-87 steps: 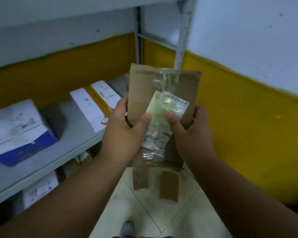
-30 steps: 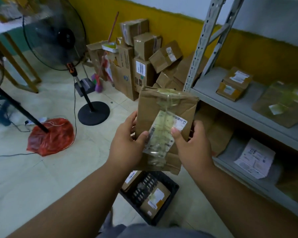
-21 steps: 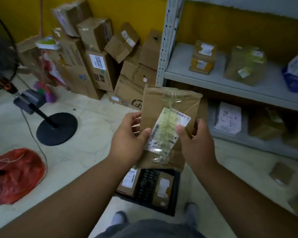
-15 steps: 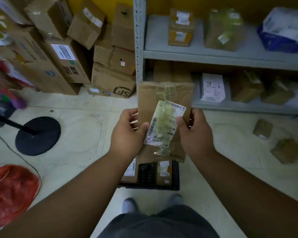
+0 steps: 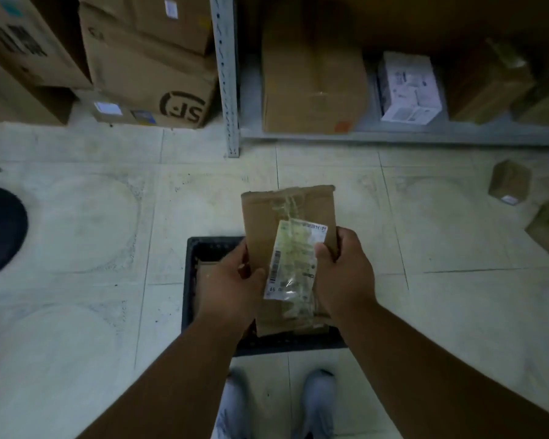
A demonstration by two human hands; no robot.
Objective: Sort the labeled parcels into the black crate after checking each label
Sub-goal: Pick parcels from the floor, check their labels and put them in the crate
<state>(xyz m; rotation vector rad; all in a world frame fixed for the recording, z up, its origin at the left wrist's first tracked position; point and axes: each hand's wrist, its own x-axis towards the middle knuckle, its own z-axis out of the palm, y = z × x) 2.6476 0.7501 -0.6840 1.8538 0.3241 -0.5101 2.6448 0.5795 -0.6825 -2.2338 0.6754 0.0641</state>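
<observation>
Both hands (image 5: pixel 286 280) hold brown parcel (image 5: pixel 287 223) above black crate (image 5: pixel 192 248).

Head-worn camera looks steeply down, close above the floor (image 5: pixel 76 248).

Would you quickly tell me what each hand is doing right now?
Left hand: closed on the left edge of the brown parcel.
Right hand: closed on the same parcel's right edge.
</observation>
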